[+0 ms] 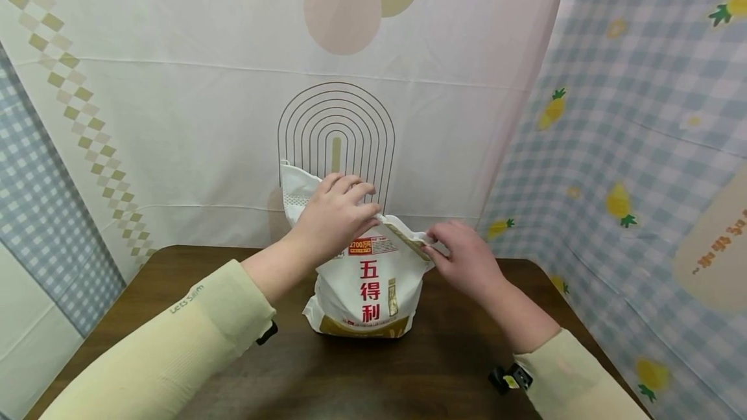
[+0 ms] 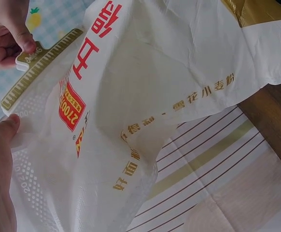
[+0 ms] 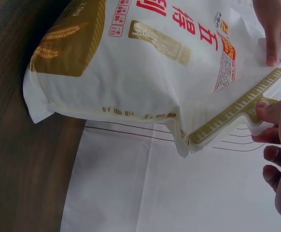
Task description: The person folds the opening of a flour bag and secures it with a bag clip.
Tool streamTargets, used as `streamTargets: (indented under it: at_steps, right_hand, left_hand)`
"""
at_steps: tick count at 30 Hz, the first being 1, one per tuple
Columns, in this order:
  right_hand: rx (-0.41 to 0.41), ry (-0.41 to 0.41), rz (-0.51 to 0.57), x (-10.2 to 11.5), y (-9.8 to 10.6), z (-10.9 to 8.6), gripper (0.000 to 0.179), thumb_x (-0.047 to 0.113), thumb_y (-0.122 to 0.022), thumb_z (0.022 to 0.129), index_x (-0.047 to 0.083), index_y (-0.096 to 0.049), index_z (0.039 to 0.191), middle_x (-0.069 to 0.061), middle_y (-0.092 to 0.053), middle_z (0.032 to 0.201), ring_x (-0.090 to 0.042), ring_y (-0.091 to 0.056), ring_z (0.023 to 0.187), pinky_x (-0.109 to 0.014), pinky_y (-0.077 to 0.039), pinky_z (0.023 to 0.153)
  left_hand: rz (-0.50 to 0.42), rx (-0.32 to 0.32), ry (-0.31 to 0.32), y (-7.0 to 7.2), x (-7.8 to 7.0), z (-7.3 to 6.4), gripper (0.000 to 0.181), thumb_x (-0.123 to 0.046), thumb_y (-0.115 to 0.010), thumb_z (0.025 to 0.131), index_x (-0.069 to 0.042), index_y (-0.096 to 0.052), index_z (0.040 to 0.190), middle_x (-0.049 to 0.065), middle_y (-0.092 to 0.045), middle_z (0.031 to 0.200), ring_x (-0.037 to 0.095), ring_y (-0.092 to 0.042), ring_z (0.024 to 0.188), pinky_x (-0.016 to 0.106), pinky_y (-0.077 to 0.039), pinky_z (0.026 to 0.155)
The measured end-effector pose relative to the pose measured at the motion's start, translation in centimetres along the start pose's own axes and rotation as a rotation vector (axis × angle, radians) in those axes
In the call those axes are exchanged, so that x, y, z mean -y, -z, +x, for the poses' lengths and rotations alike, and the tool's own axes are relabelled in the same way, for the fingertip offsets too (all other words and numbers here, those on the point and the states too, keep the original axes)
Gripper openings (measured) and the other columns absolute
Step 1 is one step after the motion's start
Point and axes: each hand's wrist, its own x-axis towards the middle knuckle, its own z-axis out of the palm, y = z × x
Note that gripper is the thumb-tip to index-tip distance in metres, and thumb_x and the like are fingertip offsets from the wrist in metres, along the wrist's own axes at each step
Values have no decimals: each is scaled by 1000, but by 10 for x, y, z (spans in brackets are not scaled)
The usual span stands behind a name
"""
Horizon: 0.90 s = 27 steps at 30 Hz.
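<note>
A white flour bag with red characters and a gold base stands on the table, its top gathered at an angle. Along the right part of that top runs a gold-and-white bag clip with a ridged bar. My right hand pinches the clip's tab between thumb and fingers. On the other side, my left hand grips the bag's top edge near the clip's far end, thumb in front. Left of it, a loose white corner of the bag sticks up. The left wrist view shows the bag's perforated top strip below the clip.
The brown wooden table carries the bag near its back edge. Behind it hangs a white patterned cloth; a blue checked cloth with pineapples hangs on the right. Black straps sit at the wrists.
</note>
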Motion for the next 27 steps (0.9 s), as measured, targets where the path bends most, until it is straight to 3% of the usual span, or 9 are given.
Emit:
streamTargets:
  at_steps: [12, 19, 27]
  right_hand:
    - [-26, 71, -60, 2, -5, 5, 18, 15, -81, 82, 13, -65, 90, 5, -65, 81, -17, -54, 74, -43, -44, 76]
    - [-18, 33, -43, 2, -7, 5, 16, 14, -80, 84, 14, -65, 91, 5, -65, 83, -17, -54, 77, -43, -43, 78]
    - [-47, 57, -27, 9, -7, 9, 15, 14, -78, 86, 12, -66, 94, 2, -66, 86, -18, -57, 80, -44, -44, 78]
  left_hand:
    - [-11, -21, -36, 0, -1, 1, 16, -34, -70, 93, -22, -77, 101, 4, -66, 123, 27, -55, 117, 45, -40, 101]
    - [-35, -20, -15, -1, -3, 1, 19, -36, -67, 94, -21, -77, 103, 4, -66, 122, 27, -55, 117, 44, -39, 101]
    - [-55, -44, -2, -3, -1, -2, 20, -35, -67, 95, -20, -78, 102, 4, -68, 119, 27, -56, 116, 44, -39, 100]
